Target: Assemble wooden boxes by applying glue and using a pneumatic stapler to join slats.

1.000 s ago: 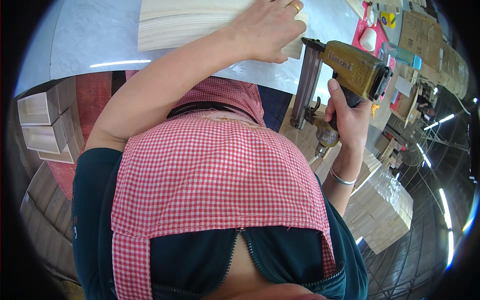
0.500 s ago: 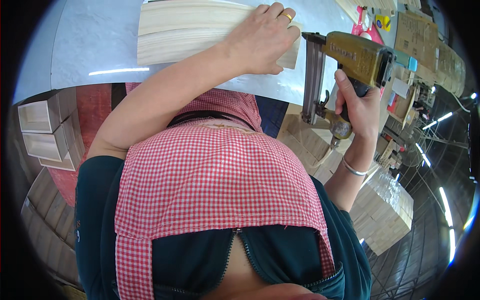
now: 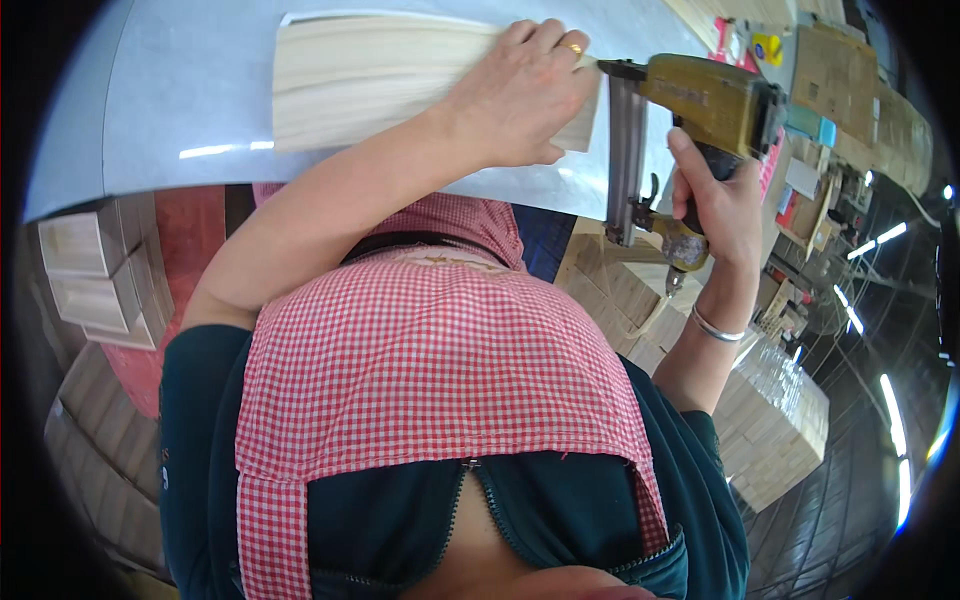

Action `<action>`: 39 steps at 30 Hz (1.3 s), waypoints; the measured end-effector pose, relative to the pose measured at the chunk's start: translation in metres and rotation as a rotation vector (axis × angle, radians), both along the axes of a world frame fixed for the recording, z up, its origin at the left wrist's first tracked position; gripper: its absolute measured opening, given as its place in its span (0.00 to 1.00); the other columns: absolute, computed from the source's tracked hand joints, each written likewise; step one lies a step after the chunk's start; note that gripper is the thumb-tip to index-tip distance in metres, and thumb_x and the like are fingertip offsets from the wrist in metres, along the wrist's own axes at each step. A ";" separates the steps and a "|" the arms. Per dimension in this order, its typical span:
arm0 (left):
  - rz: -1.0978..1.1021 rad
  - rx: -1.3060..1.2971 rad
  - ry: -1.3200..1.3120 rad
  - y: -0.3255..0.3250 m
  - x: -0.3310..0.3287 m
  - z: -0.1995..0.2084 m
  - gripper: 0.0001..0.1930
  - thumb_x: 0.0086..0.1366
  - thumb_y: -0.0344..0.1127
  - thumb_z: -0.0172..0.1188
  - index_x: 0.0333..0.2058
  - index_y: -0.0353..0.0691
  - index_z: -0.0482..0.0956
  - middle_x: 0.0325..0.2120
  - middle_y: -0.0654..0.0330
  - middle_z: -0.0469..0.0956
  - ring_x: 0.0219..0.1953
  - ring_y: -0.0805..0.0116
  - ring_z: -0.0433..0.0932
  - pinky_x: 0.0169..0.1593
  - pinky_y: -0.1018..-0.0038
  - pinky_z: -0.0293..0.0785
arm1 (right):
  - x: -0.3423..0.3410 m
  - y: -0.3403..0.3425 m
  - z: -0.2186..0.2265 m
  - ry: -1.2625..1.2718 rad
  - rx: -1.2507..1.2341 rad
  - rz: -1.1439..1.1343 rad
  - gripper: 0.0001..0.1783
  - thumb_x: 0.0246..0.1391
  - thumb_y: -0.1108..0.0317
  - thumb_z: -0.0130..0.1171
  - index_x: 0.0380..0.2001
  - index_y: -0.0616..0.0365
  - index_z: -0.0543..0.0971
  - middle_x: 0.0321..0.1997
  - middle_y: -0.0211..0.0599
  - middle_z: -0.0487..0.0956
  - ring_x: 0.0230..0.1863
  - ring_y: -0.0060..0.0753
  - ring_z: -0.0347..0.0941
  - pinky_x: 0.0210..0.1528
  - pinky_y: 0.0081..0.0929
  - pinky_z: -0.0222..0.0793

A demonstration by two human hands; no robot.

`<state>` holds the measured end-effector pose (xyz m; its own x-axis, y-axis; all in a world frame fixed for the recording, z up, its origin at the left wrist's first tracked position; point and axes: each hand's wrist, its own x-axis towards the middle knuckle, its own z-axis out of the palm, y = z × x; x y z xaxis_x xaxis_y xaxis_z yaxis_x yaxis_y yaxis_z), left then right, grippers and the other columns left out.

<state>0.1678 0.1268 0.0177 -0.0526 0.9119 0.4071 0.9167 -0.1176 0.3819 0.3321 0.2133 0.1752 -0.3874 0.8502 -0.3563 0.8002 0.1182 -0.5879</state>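
Note:
A pale wooden board or shallow box [image 3: 380, 85] lies on the pale worktop, its long side running left to right. My left hand [image 3: 525, 95], with a gold ring, is bent over its right end, fingers curled toward the far edge; the fingertips are partly hidden. In my right hand [image 3: 722, 205] is a yellow and black nail gun [image 3: 705, 100], gripped by its handle. Its nose points left and sits at the right end of the wood, close to my left fingers. Whether the nose touches the wood I cannot tell. The grey magazine hangs toward me.
The worktop [image 3: 190, 90] ends just before my checked apron. Open wooden boxes [image 3: 85, 245] are stacked at lower left. Wooden blocks, partly wrapped in film [image 3: 775, 420], stand at right. Cardboard boxes [image 3: 835, 85] and a yellow item [image 3: 767, 48] are at the far right.
The wood's visible face has changed from two strips with a seam to one broad surface, and its near edge sits lower in view. The nail gun's nose has shifted slightly left.

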 end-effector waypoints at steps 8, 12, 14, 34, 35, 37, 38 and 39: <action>-0.072 -0.208 -0.145 -0.012 -0.012 0.019 0.40 0.38 0.46 0.78 0.52 0.38 0.73 0.57 0.47 0.67 0.59 0.49 0.65 0.67 0.51 0.54 | -0.006 0.006 0.001 -0.036 -0.068 0.065 0.19 0.49 0.60 0.69 0.38 0.65 0.83 0.27 0.42 0.83 0.20 0.33 0.74 0.25 0.28 0.71; -0.069 -0.306 -0.118 -0.046 -0.025 0.065 0.55 0.35 0.49 0.80 0.63 0.37 0.64 0.66 0.48 0.61 0.71 0.49 0.55 0.72 0.45 0.43 | 0.019 -0.008 -0.008 0.117 0.155 0.118 0.21 0.49 0.58 0.69 0.36 0.68 0.82 0.26 0.47 0.82 0.23 0.38 0.76 0.30 0.32 0.73; -0.045 -0.367 0.021 -0.078 -0.058 0.062 0.61 0.32 0.48 0.80 0.67 0.37 0.59 0.70 0.49 0.57 0.74 0.48 0.49 0.72 0.44 0.41 | 0.033 -0.016 0.000 0.084 0.150 0.082 0.20 0.49 0.59 0.69 0.37 0.68 0.82 0.27 0.45 0.82 0.24 0.37 0.76 0.30 0.31 0.73; 0.030 -0.216 -0.009 -0.089 -0.110 0.020 0.45 0.32 0.41 0.75 0.56 0.38 0.72 0.44 0.54 0.74 0.44 0.51 0.72 0.50 0.60 0.69 | 0.055 -0.066 0.017 -0.019 -0.058 -0.043 0.17 0.54 0.67 0.69 0.43 0.65 0.79 0.24 0.31 0.79 0.14 0.19 0.65 0.15 0.19 0.61; 0.013 -0.176 -0.045 -0.082 -0.108 0.022 0.43 0.35 0.43 0.74 0.55 0.39 0.73 0.44 0.54 0.74 0.44 0.52 0.72 0.51 0.61 0.68 | 0.054 -0.067 0.015 0.042 -0.075 -0.075 0.15 0.54 0.66 0.69 0.41 0.64 0.81 0.21 0.30 0.78 0.13 0.18 0.65 0.15 0.19 0.59; 0.087 -0.178 -0.028 -0.080 -0.098 0.028 0.42 0.35 0.46 0.75 0.53 0.37 0.74 0.44 0.54 0.75 0.44 0.53 0.72 0.55 0.62 0.65 | 0.057 -0.070 0.008 0.103 -0.077 -0.137 0.11 0.55 0.67 0.68 0.36 0.64 0.81 0.16 0.27 0.75 0.12 0.17 0.65 0.14 0.18 0.57; 0.142 -0.278 -0.129 -0.073 -0.097 0.034 0.44 0.35 0.46 0.75 0.55 0.38 0.73 0.46 0.55 0.75 0.48 0.55 0.71 0.57 0.61 0.64 | 0.058 -0.072 0.004 0.093 -0.120 -0.109 0.11 0.55 0.67 0.68 0.36 0.64 0.81 0.16 0.27 0.75 0.12 0.17 0.65 0.14 0.18 0.57; 0.198 -0.372 -0.233 -0.073 -0.098 0.038 0.46 0.35 0.47 0.76 0.57 0.39 0.72 0.48 0.57 0.74 0.51 0.56 0.70 0.58 0.59 0.64 | 0.059 -0.074 0.000 0.103 -0.126 -0.086 0.11 0.55 0.67 0.68 0.35 0.64 0.81 0.16 0.27 0.74 0.12 0.17 0.64 0.14 0.18 0.57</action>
